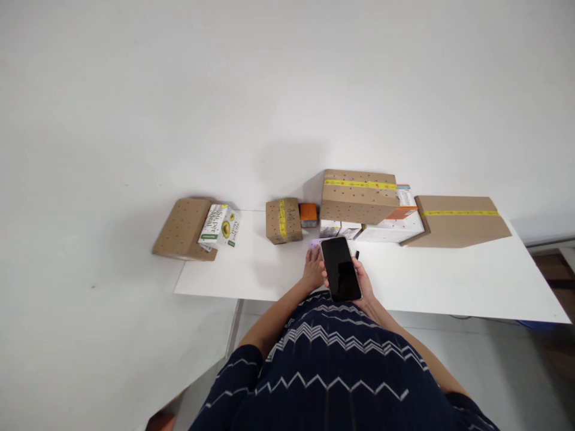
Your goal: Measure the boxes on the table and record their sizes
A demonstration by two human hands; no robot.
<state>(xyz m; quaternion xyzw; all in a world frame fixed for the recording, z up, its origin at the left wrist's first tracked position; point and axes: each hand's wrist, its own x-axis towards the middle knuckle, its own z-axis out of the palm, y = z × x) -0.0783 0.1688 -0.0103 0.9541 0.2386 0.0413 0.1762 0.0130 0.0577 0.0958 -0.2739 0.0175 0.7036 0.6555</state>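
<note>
My right hand [365,286] grips a smartphone [341,269] with a dark screen, its fingers wrapped round both long edges, in front of my body. To the left of the phone, my left hand [312,270] reaches over the white table with its fingers stretched out. The fingertips lie at a small light purple item [314,243], which is partly covered by the hand and the phone, so its kind is unclear. A small black object [357,255] lies just right of the phone's top edge. Beyond the left hand sit a small taped carton [283,221] and an orange box [308,215].
A large taped carton [358,197] rests on white boxes [390,231], with an orange-and-white box [404,203] beside it. Another carton [460,221] is at the right. On the left, a carton [185,227] stands beside a Super Meal box [219,226]. A wall rises behind the table [471,281].
</note>
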